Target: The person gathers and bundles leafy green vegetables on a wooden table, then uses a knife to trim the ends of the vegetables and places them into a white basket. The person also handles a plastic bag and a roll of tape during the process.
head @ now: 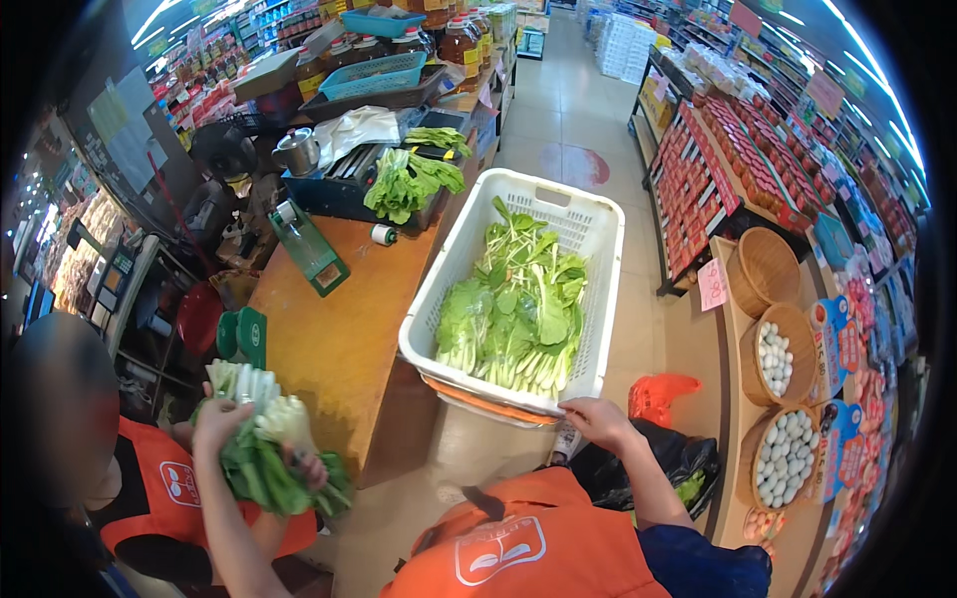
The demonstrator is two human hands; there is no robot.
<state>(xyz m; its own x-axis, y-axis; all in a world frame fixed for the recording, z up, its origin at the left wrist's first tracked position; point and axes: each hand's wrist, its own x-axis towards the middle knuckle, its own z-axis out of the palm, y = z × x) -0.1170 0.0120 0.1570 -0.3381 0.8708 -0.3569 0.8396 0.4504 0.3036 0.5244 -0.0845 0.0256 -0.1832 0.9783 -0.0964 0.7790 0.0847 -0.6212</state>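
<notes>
My left hand (218, 427) grips a bundle of leafy greens (258, 471) with thick white stems, at the left. A co-worker's hand (308, 469) also touches this bundle, on its right side. My right hand (598, 423) has its fingers on the near right corner of a white plastic crate (614, 254). Inside the crate lie loose leafy greens (553, 321) with pale stems, and a bunch in clear plastic (463, 314) at the left. An orange rim (478, 400) shows just beneath the crate.
A wooden table (366, 291) bears a green tape dispenser (310, 250), a small roll (383, 235) and more greens (410, 183). A co-worker in an orange apron (161, 478) stands left. At right are egg baskets (748, 456), a black bag (620, 471) and a red bag (658, 395).
</notes>
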